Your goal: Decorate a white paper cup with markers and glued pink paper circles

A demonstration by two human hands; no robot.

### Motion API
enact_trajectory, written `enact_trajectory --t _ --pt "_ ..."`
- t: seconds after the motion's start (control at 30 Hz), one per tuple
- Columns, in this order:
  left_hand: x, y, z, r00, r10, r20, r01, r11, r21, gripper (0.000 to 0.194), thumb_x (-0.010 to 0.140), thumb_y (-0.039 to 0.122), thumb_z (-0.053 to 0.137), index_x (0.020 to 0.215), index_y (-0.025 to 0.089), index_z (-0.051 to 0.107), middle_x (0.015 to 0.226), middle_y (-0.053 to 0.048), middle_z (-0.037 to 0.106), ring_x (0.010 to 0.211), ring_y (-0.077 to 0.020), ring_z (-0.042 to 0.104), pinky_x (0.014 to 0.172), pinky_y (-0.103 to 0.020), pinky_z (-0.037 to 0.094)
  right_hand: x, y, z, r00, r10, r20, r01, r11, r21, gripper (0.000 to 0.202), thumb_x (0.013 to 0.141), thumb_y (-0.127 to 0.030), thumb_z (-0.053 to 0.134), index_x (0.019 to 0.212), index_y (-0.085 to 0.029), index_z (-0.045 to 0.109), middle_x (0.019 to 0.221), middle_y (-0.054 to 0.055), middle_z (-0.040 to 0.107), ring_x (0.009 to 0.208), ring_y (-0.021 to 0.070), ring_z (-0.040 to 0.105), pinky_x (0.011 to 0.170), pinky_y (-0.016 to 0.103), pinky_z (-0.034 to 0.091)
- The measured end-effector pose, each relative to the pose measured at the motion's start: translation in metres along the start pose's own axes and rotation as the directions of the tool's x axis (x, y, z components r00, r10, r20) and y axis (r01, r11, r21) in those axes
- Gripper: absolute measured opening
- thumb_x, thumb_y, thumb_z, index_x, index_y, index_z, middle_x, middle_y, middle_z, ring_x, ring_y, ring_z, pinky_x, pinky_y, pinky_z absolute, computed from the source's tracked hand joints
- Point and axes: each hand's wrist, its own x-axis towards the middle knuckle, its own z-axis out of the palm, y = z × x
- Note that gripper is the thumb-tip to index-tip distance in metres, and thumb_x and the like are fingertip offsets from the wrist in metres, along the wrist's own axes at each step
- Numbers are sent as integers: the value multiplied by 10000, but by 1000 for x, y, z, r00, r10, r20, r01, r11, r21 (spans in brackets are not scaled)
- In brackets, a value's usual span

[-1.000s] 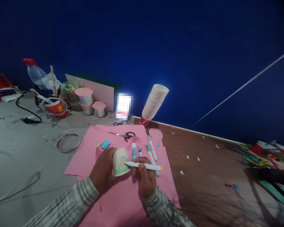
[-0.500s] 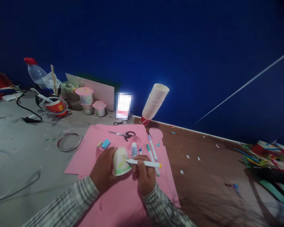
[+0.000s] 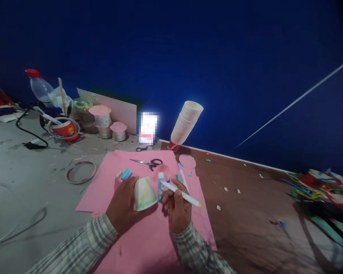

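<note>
Withdrawn from the paper cup [image 3: 145, 194] since the earlier frame, the white marker [image 3: 186, 197] now stands just apart from it, pinched in the right hand [image 3: 178, 211]. Gripped at its left side by the left hand [image 3: 122, 205], above the pink paper [image 3: 148, 243], the cup tilts wide end down, presumably so its decorated wall (green marks near the rim) remains unobstructed.
</note>
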Motion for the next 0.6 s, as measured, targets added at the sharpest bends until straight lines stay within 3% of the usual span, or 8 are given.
enact_trajectory --t 0.1,0.23,0.43,0.6 --pt "1 -7 0 999 -9 -38 12 998 64 882 466 638 699 1177 210 398 1027 -82 551 1013 -318 515 890 -537 435 -3 -2 0 999 -41 21 43 996 -73 317 833 -443 480 1043 -223 569 534 -33 606 360 108 439 334 191 382" --pt "3 -16 0 996 20 -91 -5 987 164 724 522 599 689 1104 226 475 1068 -98 512 1067 -321 463 895 -500 444 -9 0 0 991 -113 67 121 984 -133 260 841 -373 494 1059 -250 567 624 -27 614 379 105 452 346 208 420" --pt "6 -19 -2 990 -5 -141 36 975 218 938 510 615 674 1255 162 328 1061 -121 508 1055 -320 463 890 -481 444 -14 10 -1 972 -178 155 208 956 -205 257 838 -276 497 1086 -296 559 635 -31 640 343 110 470 338 226 436" --pt "10 -19 -10 978 -4 -208 63 959 275 884 528 640 608 1248 192 357 1043 -109 490 1002 -321 498 823 -479 476 -18 8 -1 950 -197 242 259 930 -260 277 837 -250 482 1093 -331 552 633 -30 640 361 132 515 349 248 459"
